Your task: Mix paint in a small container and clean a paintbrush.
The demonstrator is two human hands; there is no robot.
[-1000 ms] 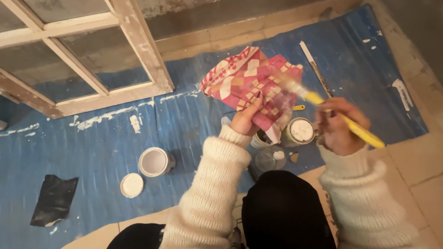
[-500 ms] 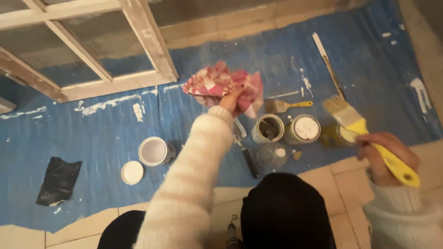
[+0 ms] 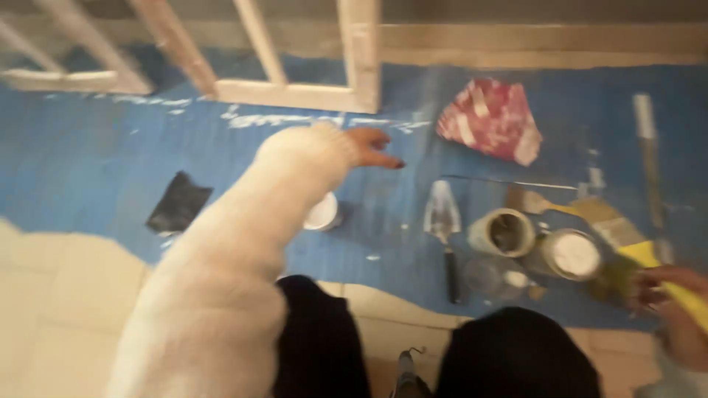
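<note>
left hand is reaching out over the blue sheet on the floor, arm in a cream knit sleeve stretching away from the body. fingers are spread loosely, holding nothing, hovering just short of the wooden window frame that is lying across the top of the sheet. frame is blurry, so can't tell if the fingertips are touching the sheet.

right hand is sitting at the lower right edge, fingers wrapping the yellow handle of a wide paintbrush; bristles are pointing up-left, lying just beside the tins.

pink and white patterned cloth is lying bunched on the sheet, well right of the left hand, not being touched.

cluster in front of the right hand: open tin, a second tin with white inside touching or nearly touching it, a clear jar just below them. small trowel is lying left of the tins, blade away from the body, dark handle towards it. second smaller brush is lying above the tins.

small white tub is partly hiding under the left sleeve. black rag is lying further left on the sheet. long stick is lying at far right. white paint flecks are showing along the frame edge.
</note>
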